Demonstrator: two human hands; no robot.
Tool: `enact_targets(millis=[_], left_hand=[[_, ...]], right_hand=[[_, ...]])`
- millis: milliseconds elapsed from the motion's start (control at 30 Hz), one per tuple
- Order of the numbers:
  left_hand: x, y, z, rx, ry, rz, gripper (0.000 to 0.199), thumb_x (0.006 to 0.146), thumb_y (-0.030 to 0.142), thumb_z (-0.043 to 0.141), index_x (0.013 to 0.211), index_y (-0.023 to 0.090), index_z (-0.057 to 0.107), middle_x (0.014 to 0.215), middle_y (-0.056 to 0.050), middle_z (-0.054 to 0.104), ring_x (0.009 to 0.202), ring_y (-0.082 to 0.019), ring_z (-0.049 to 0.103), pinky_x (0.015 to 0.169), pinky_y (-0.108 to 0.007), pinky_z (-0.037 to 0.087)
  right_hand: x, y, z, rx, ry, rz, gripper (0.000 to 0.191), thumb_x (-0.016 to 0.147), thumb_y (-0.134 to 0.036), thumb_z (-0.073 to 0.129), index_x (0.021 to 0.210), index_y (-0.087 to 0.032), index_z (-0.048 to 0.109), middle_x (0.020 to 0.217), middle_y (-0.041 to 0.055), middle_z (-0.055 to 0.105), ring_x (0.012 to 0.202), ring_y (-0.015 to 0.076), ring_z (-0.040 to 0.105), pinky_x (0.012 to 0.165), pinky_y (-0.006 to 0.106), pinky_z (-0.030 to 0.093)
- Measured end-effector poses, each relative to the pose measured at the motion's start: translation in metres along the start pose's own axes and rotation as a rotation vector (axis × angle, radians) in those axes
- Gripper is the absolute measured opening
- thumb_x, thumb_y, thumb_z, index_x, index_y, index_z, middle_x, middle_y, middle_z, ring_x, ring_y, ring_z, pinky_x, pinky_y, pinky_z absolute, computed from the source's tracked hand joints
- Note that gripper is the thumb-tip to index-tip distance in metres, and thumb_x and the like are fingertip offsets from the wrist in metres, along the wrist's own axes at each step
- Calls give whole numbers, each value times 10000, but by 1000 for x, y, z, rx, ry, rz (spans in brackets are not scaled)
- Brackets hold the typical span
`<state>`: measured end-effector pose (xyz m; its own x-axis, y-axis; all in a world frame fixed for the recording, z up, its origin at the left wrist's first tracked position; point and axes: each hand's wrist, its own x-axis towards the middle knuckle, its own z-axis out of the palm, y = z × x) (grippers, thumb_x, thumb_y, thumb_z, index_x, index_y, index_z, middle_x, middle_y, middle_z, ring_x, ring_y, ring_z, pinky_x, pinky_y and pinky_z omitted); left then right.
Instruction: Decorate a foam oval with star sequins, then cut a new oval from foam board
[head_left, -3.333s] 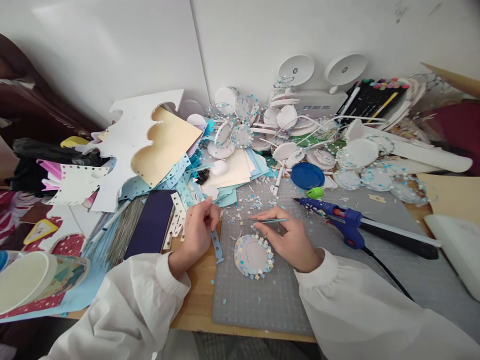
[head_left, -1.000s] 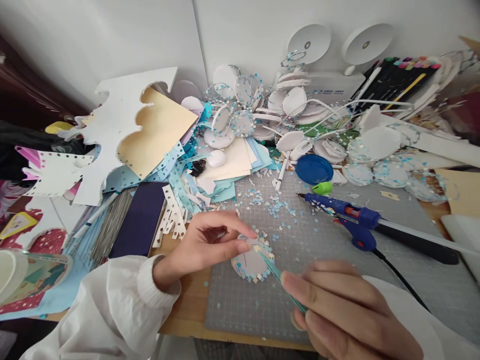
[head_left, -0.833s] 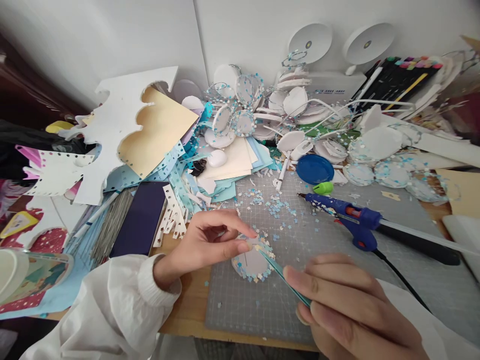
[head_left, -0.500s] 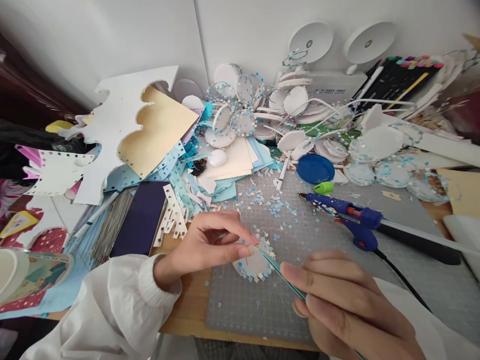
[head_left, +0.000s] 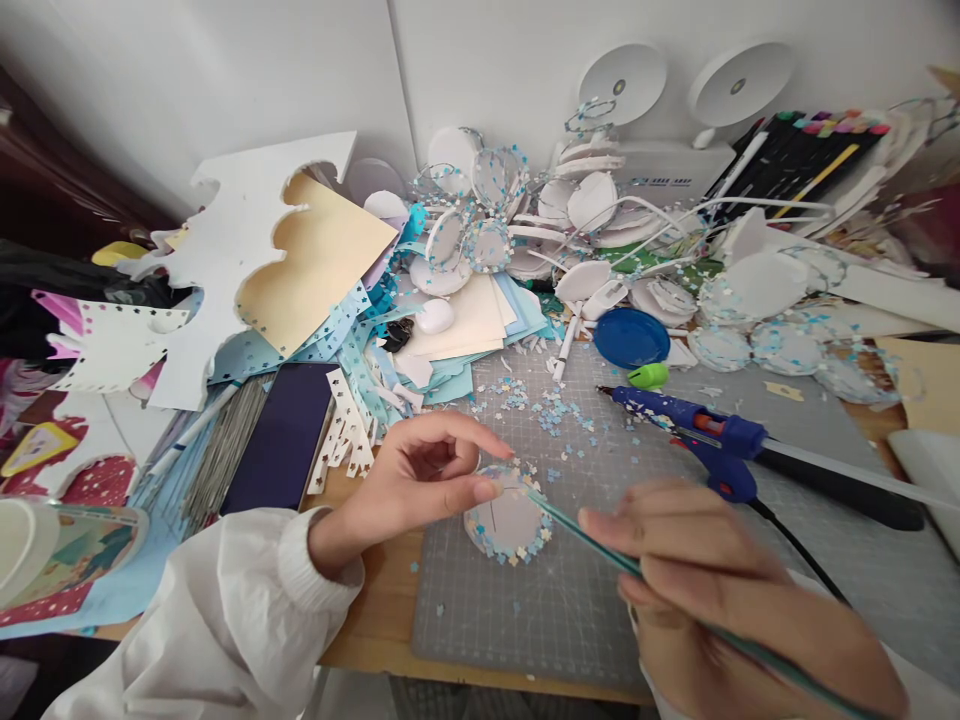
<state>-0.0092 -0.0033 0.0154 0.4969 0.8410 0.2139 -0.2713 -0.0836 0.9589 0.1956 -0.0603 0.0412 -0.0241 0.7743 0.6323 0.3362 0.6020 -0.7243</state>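
A round pale disc [head_left: 514, 522] edged with small blue and cream stars lies on the grey cutting mat [head_left: 480, 615]. At the disc's upper left edge is my left hand [head_left: 435, 475], thumb and forefinger spread apart with nothing visible between them. My right hand [head_left: 720, 580], slightly blurred, grips a thin teal stick-like tool [head_left: 600, 545]. The tool's far end points at the upper part of the disc. Loose tiny stars [head_left: 555, 415] are scattered on the mat beyond the disc.
A blue glue gun [head_left: 682, 420] lies at the right with its cord running toward me. Behind are a blue lid [head_left: 631, 338], a green piece [head_left: 648, 375] and piled white discs. Papers, wires [head_left: 225, 450] and a dark blue box [head_left: 279, 440] sit at the left.
My left thumb and forefinger have parted and come off the tool's end. My right hand has moved right and toward me with the tool.
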Motion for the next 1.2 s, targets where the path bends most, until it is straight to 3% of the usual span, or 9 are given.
enact_targets(millis=[67,133,267,367,500,767,1200], left_hand=[[1,-1,1,-16,15,-4,244,761,130,679,977,242,674,582,62,336,515,-58,302,474,-191,262],[1,-2,1,-17,31,-10,231,763,129,678,967,236,670,581,64,335,513,-57,306,475,-188,272],[1,-3,0,22,43,-24,208,771,129,671,945,242,666,579,68,331,514,-54,302,477,-182,272],[0,-3,-1,49,40,-24,214,775,129,668,957,243,658,589,69,334,519,-53,303,481,-184,271],[0,-1,1,104,23,-24,236,783,141,662,1003,219,626,600,71,327,517,-50,300,479,-188,258],[-2,-1,7,330,-50,34,509,764,105,606,1226,232,432,726,40,416,608,-73,385,518,-185,317],[-5,-1,7,573,-120,18,487,720,100,584,1172,206,435,749,27,499,572,-74,409,504,-208,342]], right_hand=[[5,3,5,56,161,-58,73,829,-193,611,826,-263,632,687,14,687,560,177,628,550,378,528],[7,7,10,105,252,14,83,808,-157,623,839,-234,626,627,4,608,611,204,646,588,402,537],[7,18,12,159,145,288,57,837,-176,607,825,-232,598,711,13,582,700,192,655,623,358,547],[7,23,12,147,33,381,46,853,-210,599,810,-224,593,735,19,584,696,168,634,605,310,531],[9,24,14,118,29,386,95,844,-253,616,764,-208,591,718,23,574,692,162,599,584,288,503],[8,26,14,146,1,372,78,856,-245,598,788,-215,576,713,10,527,665,163,593,575,301,501],[6,20,15,155,-45,319,58,861,-158,562,821,-199,566,747,18,533,705,155,579,618,296,510]])
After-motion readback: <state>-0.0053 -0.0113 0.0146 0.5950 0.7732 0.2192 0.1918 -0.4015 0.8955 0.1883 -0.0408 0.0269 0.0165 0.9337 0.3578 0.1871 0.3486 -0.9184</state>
